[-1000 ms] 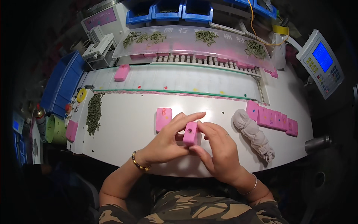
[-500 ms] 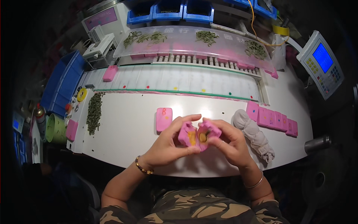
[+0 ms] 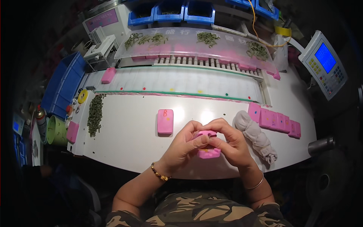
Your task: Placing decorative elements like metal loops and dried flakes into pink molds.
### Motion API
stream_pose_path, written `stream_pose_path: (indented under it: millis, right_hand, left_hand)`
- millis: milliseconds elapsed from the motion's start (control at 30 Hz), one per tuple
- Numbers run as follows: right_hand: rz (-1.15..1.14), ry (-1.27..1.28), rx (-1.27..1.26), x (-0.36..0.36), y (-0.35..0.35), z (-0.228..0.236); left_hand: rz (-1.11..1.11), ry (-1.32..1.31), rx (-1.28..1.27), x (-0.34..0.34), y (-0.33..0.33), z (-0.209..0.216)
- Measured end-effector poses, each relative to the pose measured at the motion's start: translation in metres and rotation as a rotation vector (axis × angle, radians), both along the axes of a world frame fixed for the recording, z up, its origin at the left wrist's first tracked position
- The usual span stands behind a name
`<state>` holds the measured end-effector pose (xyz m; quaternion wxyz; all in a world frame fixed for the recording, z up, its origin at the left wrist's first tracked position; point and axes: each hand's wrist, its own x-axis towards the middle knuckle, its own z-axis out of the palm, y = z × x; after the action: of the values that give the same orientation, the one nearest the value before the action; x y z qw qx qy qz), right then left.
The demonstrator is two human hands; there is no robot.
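Both my hands are closed around a pink rubber mould (image 3: 209,153) above the front part of the white table. My left hand (image 3: 189,143) grips its left side, and my right hand (image 3: 231,142) wraps over the far edge and right side. The two thumbs meet at the middle of the mould, where it is bent partly apart. Some yellow shows on its inner side. Whatever may be between the thumbs and fingertips is hidden. Just left of my hands lies a second pink mould (image 3: 165,123) with a red mark, flat on the table.
Green wax pieces (image 3: 95,115) lie heaped at left. A rolled grey cloth (image 3: 256,138) and a row of pink moulds (image 3: 274,120) lie at right. Beyond run a pale conveyor (image 3: 181,83) and a clear shelf (image 3: 181,41) with green rings. A keypad display (image 3: 325,62) stands far right.
The mould was spread wide with its two halves side by side; now it is turned and more closed, my thumbs brought together over it. The conveyor's coloured dots have shifted slightly left.
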<state>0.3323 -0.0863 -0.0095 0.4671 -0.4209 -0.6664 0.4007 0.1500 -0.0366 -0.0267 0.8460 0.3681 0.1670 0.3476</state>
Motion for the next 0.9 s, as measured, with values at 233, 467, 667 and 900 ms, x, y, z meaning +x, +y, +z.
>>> stream_pose_path:
  millis: [233,467,667,900]
  right_hand:
    - [-0.157,-0.161,0.133,-0.028,-0.007,0.007]
    - [-0.413,-0.443,0.43,-0.033,-0.007,0.013]
    - [-0.438,-0.457,0.475,-0.037,-0.007,0.009]
    - [-0.369,-0.37,0.507,-0.037,0.0,0.005]
  left_hand:
    - [0.008,0.009,-0.362,0.008,0.008,0.013]
    - [0.228,0.021,-0.143,0.01,0.017,0.001]
    - [0.266,0.209,0.139,0.006,0.017,0.0]
    - [0.388,0.136,0.076,0.014,0.014,-0.009]
